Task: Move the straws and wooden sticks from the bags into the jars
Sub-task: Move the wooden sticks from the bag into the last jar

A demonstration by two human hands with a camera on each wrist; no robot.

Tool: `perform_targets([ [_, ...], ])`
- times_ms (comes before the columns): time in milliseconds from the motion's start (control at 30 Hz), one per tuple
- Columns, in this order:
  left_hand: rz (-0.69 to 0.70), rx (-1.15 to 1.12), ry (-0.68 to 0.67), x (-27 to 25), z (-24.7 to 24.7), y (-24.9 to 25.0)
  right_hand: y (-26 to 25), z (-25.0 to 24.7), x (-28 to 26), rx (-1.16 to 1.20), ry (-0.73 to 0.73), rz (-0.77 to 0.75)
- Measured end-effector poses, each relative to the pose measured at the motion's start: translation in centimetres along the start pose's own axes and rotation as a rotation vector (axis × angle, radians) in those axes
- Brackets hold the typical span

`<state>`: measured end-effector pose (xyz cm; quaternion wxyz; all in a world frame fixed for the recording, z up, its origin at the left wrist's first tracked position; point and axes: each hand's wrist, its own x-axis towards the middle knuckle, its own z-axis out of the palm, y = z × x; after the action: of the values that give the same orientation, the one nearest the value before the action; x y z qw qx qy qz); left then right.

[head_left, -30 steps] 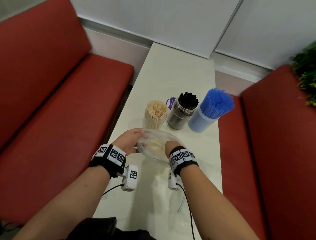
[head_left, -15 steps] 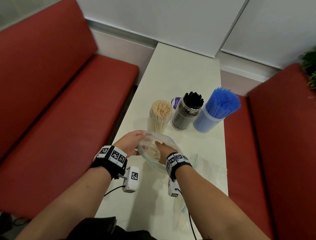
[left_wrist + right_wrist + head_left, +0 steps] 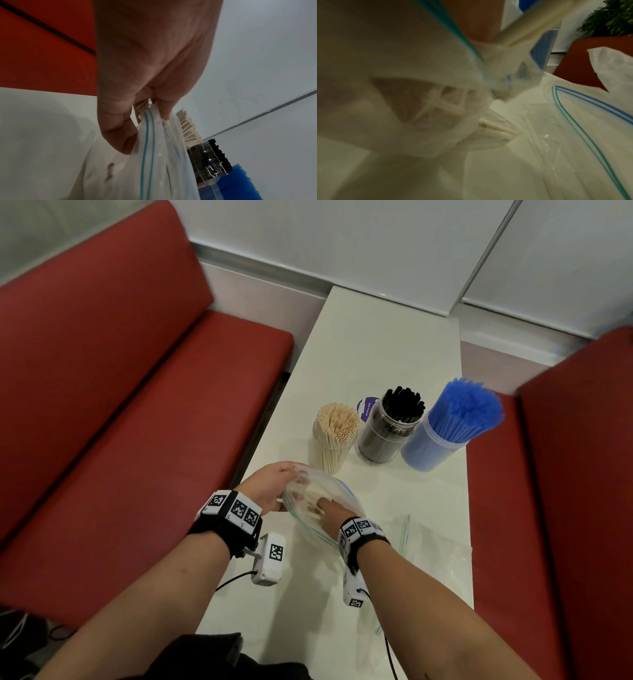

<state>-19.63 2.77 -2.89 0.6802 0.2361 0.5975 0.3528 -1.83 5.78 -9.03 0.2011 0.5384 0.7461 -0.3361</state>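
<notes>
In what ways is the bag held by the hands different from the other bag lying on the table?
The held bag is lifted and its mouth is open; the flat bag lies on the table. The left hand pinches the held bag's rim and the right hand reaches inside; no hand touches the flat bag. Pale sticks show in the held bag; the flat bag looks empty. Both are clear zip bags.

I see red upholstered benches (image 3: 130, 392) flanking the white worktop (image 3: 383, 344) left and right, a green plant (image 3: 611, 17) far right, and white wall panels (image 3: 342, 237) beyond.
</notes>
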Motion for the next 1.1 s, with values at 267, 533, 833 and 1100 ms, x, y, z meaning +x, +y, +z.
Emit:
perform_targets([
  [267, 0.063, -0.007, 0.062, 0.8, -0.4, -0.1, 0.1, -1.5, -0.8, 0.101, 0.063, -0.076],
  [533, 0.162, 0.095, 0.178, 2.3, -0.6, -1.3, 0.6, -2.7, -2.2, 0.332, 0.227, -0.086],
  [833, 0.187, 0.098, 0.282, 2.8, -0.3, -1.9, 0.0, -4.5, -5.2, 0.124, -0.13, -0.336],
  [1100, 0.35, 0.068, 0.422, 2.4, -0.1, -1.6, -0.3, -4.2, -5.7, 0.123, -0.084, -0.227],
])
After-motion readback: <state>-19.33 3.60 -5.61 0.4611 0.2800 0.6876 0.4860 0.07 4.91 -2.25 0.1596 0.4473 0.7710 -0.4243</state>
